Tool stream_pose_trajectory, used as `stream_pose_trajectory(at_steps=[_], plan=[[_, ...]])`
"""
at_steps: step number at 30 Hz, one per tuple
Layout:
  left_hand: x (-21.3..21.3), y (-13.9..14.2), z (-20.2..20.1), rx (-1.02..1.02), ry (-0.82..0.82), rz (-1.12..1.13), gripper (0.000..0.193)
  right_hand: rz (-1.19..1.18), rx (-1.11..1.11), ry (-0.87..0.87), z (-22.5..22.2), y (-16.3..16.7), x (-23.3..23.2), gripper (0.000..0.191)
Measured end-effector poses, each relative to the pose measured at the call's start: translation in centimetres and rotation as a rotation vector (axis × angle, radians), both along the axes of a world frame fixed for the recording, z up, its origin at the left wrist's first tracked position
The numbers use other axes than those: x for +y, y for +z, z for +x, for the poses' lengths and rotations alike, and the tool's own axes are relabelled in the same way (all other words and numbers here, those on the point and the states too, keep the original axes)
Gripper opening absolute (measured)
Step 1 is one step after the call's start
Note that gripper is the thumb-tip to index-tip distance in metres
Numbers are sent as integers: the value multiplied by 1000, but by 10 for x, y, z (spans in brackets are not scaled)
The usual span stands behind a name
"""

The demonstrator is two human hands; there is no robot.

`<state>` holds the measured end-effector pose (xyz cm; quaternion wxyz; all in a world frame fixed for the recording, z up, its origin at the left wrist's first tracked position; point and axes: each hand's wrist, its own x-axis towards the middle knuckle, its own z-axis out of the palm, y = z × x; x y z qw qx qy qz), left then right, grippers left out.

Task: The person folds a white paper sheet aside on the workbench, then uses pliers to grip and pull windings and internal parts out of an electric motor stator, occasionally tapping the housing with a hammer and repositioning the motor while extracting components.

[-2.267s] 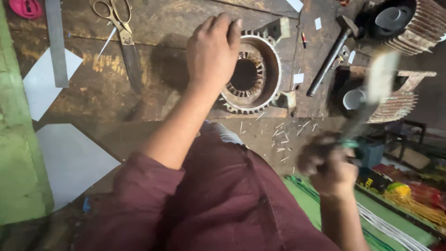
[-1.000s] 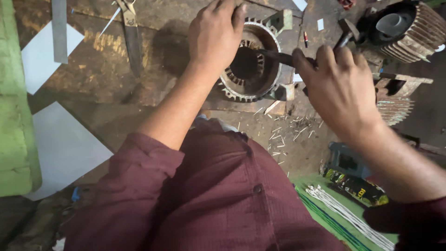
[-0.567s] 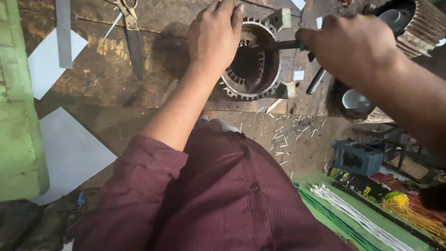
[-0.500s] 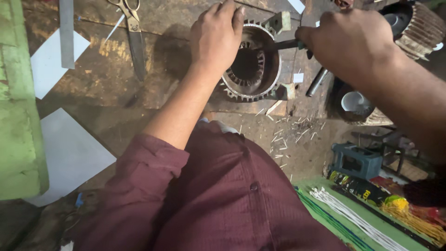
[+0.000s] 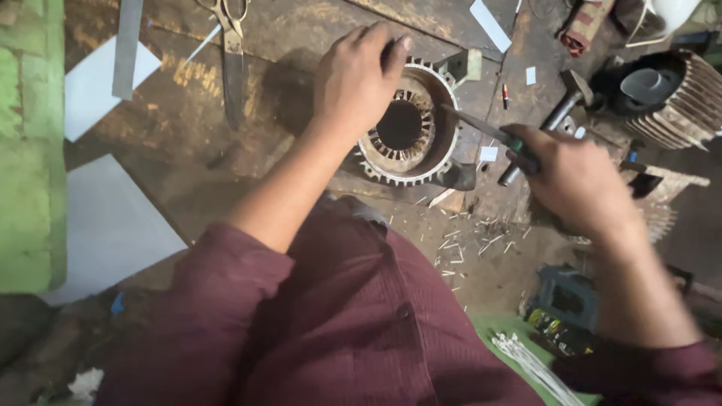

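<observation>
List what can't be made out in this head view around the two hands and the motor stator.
- Stator, head view: its left rim is hidden under the left hand.
- Slim tool: its handle is buried in the right hand, and its tip is too small to identify; motion blur softens that hand.
- Scissors: handles cut off by the top edge.
- Hammer: partly hidden behind the right hand.

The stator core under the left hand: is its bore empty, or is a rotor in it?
Empty. The stator core lies flat with its bore facing up, showing only a dark open hole ringed by slot teeth.
</observation>
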<state>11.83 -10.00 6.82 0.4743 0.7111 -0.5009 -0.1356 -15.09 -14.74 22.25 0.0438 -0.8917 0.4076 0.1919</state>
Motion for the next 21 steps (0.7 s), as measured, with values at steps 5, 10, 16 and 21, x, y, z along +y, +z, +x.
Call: stream_pose_trajectory(at_steps=[5, 10, 16, 21], plan=[[36, 15, -24, 38, 110, -20, 31, 294, -759, -467, -54, -64, 35, 37], [39, 7, -29, 177, 99, 71, 28, 496, -1078, -966, -80, -116, 85, 48], [17, 14, 21, 94, -252, 143, 29, 654, -1111, -963, -94, -109, 63, 55], [-5, 11, 53, -68, -503, 223, 31, 745, -1084, -655, -70, -84, 33, 59]])
